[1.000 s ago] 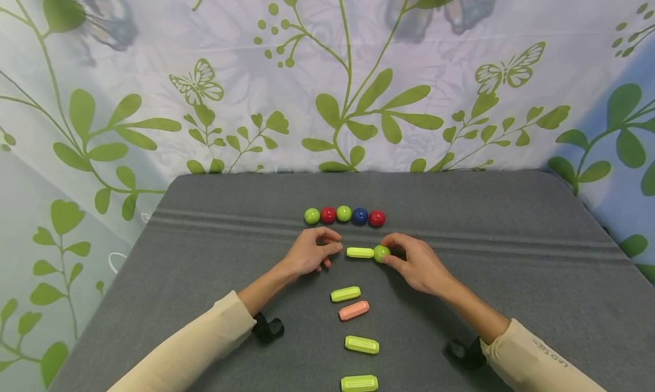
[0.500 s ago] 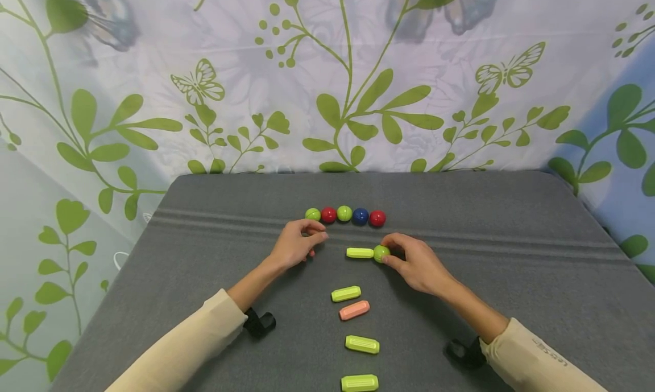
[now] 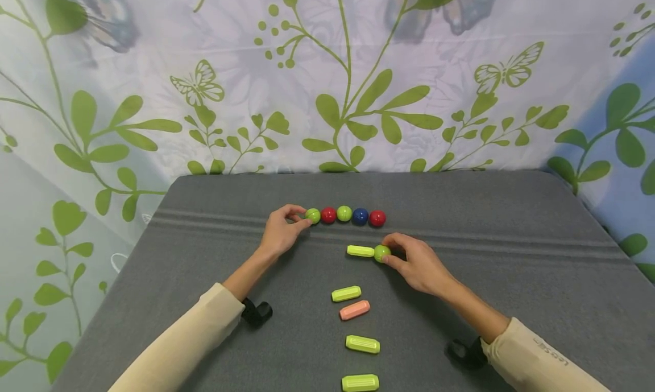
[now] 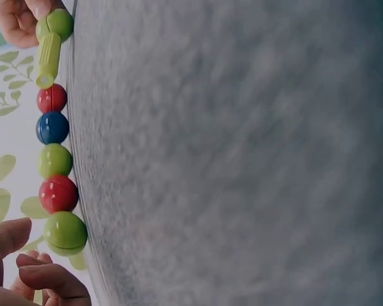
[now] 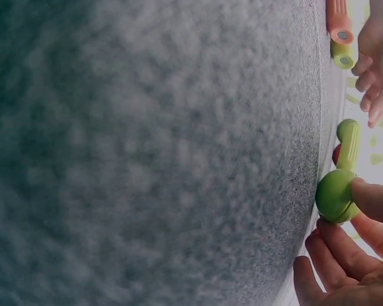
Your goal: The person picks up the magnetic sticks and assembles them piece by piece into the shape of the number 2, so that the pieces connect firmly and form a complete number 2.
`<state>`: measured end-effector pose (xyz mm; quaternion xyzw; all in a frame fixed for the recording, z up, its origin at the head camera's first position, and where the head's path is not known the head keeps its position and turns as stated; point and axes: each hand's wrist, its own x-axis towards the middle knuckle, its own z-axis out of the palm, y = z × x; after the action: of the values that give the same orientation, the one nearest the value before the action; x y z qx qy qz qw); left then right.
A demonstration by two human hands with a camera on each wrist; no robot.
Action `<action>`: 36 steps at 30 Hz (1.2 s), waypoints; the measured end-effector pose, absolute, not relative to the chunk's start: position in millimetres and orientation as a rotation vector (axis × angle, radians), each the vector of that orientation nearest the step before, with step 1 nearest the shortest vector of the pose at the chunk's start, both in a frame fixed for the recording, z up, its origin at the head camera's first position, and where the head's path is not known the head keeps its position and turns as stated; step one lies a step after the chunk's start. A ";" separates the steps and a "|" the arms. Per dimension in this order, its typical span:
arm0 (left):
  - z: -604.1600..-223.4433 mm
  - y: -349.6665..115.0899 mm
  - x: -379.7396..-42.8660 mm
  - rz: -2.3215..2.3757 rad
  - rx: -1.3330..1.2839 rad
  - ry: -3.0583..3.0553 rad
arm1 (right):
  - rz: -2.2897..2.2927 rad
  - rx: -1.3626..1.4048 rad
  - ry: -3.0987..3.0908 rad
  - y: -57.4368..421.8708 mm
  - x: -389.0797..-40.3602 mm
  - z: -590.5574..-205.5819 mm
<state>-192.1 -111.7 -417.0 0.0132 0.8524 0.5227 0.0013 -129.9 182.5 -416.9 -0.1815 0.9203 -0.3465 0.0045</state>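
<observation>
My right hand (image 3: pixel 419 264) pinches a glossy light-green ball (image 5: pixel 335 195) between thumb and fingers. A yellow-green ribbed rod (image 3: pixel 360 251) is joined to that ball and points left. Up at the left end of a row of balls, my left hand (image 3: pixel 283 228) has thumb and fingers spread right at another green ball (image 4: pixel 65 233); in the left wrist view a gap shows between the fingertips and this ball. The row continues rightward with a red ball (image 3: pixel 328 215), a green ball (image 3: pixel 344 213), a blue ball (image 3: pixel 360 216) and a red ball (image 3: pixel 377 218).
Loose rods lie in a column nearer me on the grey cloth surface (image 3: pixel 215 369): a yellow-green rod (image 3: pixel 346 293), a salmon-pink rod (image 3: pixel 355 310), then a yellow-green rod (image 3: pixel 363 344) and another yellow-green rod (image 3: pixel 360 383). A leaf-patterned curtain (image 3: pixel 245 96) hangs behind.
My left hand has moved away from the rod's free end, leftward and up to the green ball at the row's left end. My right hand stays in place holding its ball and rod.
</observation>
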 end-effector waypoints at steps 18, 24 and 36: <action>-423.5 -113.0 -210.4 1.443 0.167 2.687 | -1.101 -0.571 2.875 182.6 -131.2 -418.0; -425.3 -111.6 -210.2 1.419 0.198 2.712 | -1.093 -0.571 2.871 183.4 -130.7 -418.0; -423.8 -111.5 -208.1 1.428 0.171 2.701 | -1.088 -0.556 2.874 183.1 -129.6 -417.1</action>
<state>-208.1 -111.5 -423.8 0.0558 0.8820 0.4661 0.0407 -129.6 183.1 -417.1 -0.1781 0.9202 -0.3483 0.0091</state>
